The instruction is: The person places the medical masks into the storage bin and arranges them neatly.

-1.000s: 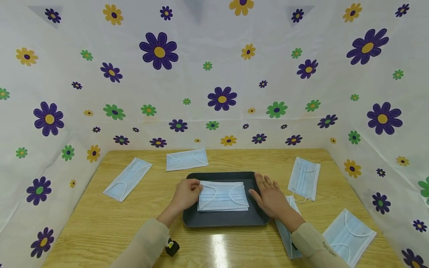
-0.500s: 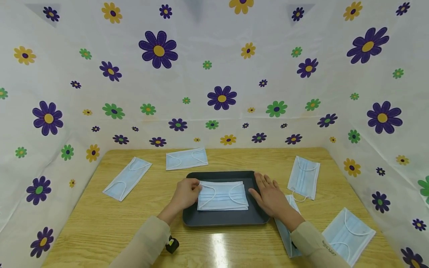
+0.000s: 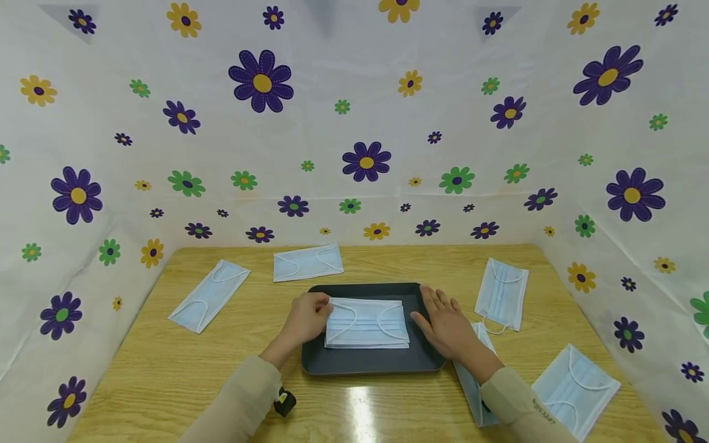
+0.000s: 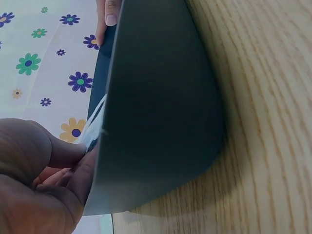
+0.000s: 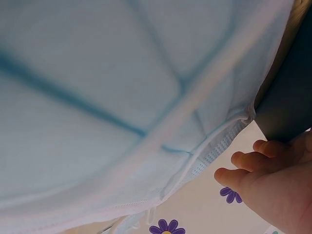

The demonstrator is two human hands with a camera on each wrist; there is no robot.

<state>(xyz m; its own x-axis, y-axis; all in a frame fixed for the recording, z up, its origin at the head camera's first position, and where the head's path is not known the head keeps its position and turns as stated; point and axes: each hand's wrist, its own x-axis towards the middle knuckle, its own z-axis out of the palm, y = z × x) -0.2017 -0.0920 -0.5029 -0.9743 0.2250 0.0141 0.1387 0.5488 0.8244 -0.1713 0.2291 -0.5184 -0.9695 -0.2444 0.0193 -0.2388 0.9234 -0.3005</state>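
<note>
A small stack of light blue face masks (image 3: pixel 367 329) with white ear loops lies in a dark grey tray (image 3: pixel 376 362) at the table's middle. With thumb and fingers, my left hand (image 3: pixel 303 319) pinches the stack's upper left corner over the tray's left rim; the left wrist view shows this hand (image 4: pixel 39 175) from close by, the tray wall (image 4: pixel 156 112) hiding most of the masks. My right hand (image 3: pixel 447 323) rests on the tray's right rim, fingers extended. Below the right forearm, partly covered, is another mask (image 3: pixel 471 394), and a mask fills much of the right wrist view.
Loose masks lie around the tray: one at the left (image 3: pixel 210 296), one behind (image 3: pixel 308 263), one at the back right (image 3: pixel 502 294) and one at the front right (image 3: pixel 576 391). Flower-printed white cloth (image 3: pixel 310 203) walls in the wooden table (image 3: pixel 221 369) at the back and sides.
</note>
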